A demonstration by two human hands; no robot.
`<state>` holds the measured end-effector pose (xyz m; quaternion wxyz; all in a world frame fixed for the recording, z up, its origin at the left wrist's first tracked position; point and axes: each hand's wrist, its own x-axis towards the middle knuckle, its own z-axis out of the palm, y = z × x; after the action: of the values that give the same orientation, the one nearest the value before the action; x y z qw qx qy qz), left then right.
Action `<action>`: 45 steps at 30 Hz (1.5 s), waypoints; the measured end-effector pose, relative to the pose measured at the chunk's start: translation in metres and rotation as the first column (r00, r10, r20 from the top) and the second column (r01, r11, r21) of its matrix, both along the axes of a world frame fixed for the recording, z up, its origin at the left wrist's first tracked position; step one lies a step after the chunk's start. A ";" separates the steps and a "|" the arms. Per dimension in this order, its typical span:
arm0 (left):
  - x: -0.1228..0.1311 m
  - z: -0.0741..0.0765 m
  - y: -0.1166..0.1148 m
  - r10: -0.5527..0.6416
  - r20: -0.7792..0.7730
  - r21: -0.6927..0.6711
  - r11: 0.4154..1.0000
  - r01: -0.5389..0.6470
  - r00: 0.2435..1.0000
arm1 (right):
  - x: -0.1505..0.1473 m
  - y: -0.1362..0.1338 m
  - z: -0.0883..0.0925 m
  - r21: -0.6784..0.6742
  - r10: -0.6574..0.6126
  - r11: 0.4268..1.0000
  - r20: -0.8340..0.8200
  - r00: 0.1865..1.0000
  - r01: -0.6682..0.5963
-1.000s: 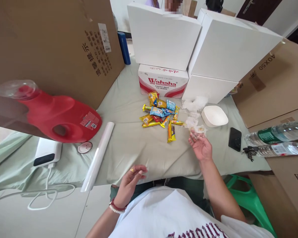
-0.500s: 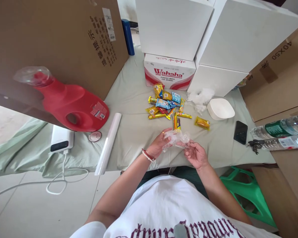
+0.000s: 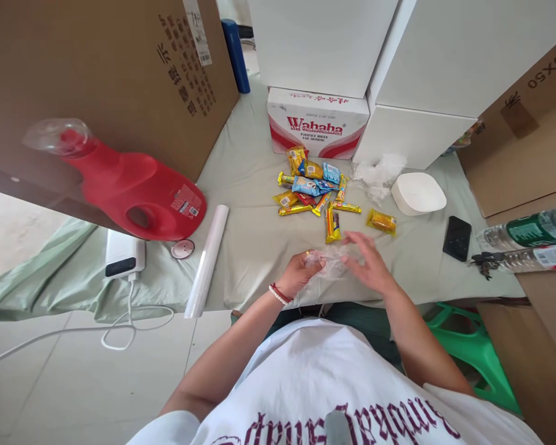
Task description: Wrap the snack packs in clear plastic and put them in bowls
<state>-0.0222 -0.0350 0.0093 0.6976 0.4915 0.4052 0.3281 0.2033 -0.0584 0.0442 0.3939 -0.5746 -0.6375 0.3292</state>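
1 hand, the left (image 3: 298, 272), pinches clear plastic (image 3: 332, 264); the right hand (image 3: 371, 267), seemingly free, has opened its fingers (image 3: 358, 240).

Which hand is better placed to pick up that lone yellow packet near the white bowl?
Probably the right hand: it looks open and is nearer the packet. The left hand is farther away and holds crumpled plastic.

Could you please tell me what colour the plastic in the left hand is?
The plastic is clear and colourless, as the head view shows.
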 end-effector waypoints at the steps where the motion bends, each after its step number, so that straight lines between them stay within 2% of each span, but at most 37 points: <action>1: 0.001 -0.002 -0.001 -0.008 0.005 0.011 1.000 0.008 1.000 | -0.004 0.003 -0.001 -0.037 0.080 0.996 0.024 0.996 -0.079; 2: 0.001 -0.005 -0.002 0.032 -0.007 0.032 0.999 -0.031 0.999 | -0.007 0.005 -0.003 -0.080 0.119 0.990 0.030 0.992 -0.116; 3: 0.000 -0.009 -0.003 0.121 -0.045 0.072 0.990 -0.118 0.992 | -0.011 0.007 -0.007 -0.116 0.117 0.987 0.028 0.993 -0.113; 5: -0.002 -0.016 -0.007 0.366 -0.160 0.210 0.920 -0.331 0.917 | -0.018 0.007 -0.016 -0.146 0.031 0.989 0.017 0.999 -0.028; 6: -0.003 -0.019 -0.010 0.449 -0.206 0.291 0.877 -0.383 0.870 | -0.021 0.006 -0.021 -0.145 -0.020 0.989 0.010 1.000 0.022; 7: -0.003 -0.020 -0.013 0.480 -0.234 0.362 0.850 -0.382 0.845 | -0.023 0.005 -0.024 -0.141 -0.055 0.989 -0.002 0.998 0.055; 9: -0.001 -0.020 -0.018 0.431 -0.248 0.449 0.845 -0.291 0.868 | -0.029 0.000 -0.027 -0.158 -0.071 0.986 -0.072 0.995 0.059; 11: 0.005 -0.017 -0.022 0.350 -0.230 0.451 0.865 -0.219 0.908 | -0.034 -0.004 -0.026 -0.223 -0.038 0.975 -0.213 0.976 -0.011; 12: 0.008 -0.017 -0.022 0.324 -0.207 0.411 0.885 -0.218 0.923 | -0.037 -0.006 -0.025 -0.262 -0.021 0.963 -0.295 0.955 -0.060; 14: 0.013 -0.017 -0.021 0.276 -0.122 0.242 0.940 -0.241 0.953 | -0.040 -0.010 -0.023 -0.318 -0.019 0.939 -0.421 0.907 -0.128; 16: 0.012 -0.021 -0.018 0.243 -0.015 0.061 0.968 -0.242 0.970 | -0.040 -0.012 -0.023 -0.352 -0.052 0.927 -0.463 0.885 -0.130; 19: 0.000 -0.027 -0.014 0.264 0.077 -0.037 0.964 -0.262 0.961 | -0.031 -0.014 -0.027 -0.407 -0.130 0.911 -0.452 0.883 -0.074; 24: -0.019 -0.027 -0.014 0.368 0.073 -0.023 0.930 -0.367 0.927 | -0.015 -0.015 -0.035 -0.447 -0.219 0.895 -0.420 0.881 0.010; 28: -0.010 -0.020 -0.021 0.270 -0.044 0.083 0.960 -0.266 0.962 | -0.022 -0.017 -0.035 -0.452 -0.184 0.891 -0.437 0.880 -0.038; 31: 0.002 -0.019 -0.022 0.211 -0.038 0.066 0.976 -0.208 0.977 | -0.030 -0.018 -0.032 -0.469 -0.134 0.872 -0.505 0.852 -0.140; 34: 0.003 -0.023 -0.019 0.257 0.022 0.018 0.966 -0.257 0.966 | -0.029 -0.018 -0.031 -0.462 -0.157 0.878 -0.519 0.840 -0.122; 38: -0.014 -0.028 -0.013 0.371 0.074 0.001 0.928 -0.372 0.926 | -0.011 -0.017 -0.034 -0.456 -0.223 0.890 -0.433 0.873 0.001; 41: -0.025 -0.031 -0.008 0.424 0.110 -0.030 0.905 -0.424 0.899 | 0.005 -0.019 -0.036 -0.467 -0.251 0.883 -0.395 0.884 0.041; 45: -0.033 -0.036 -0.003 0.455 -0.009 0.048 0.889 -0.454 0.890 | 0.023 -0.020 -0.042 -0.458 -0.200 0.888 -0.298 0.933 0.044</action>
<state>-0.0550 -0.0379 -0.0262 0.5861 0.4018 0.5086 0.4862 0.2265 -0.0781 0.0024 0.3757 -0.6238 -0.4305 0.5332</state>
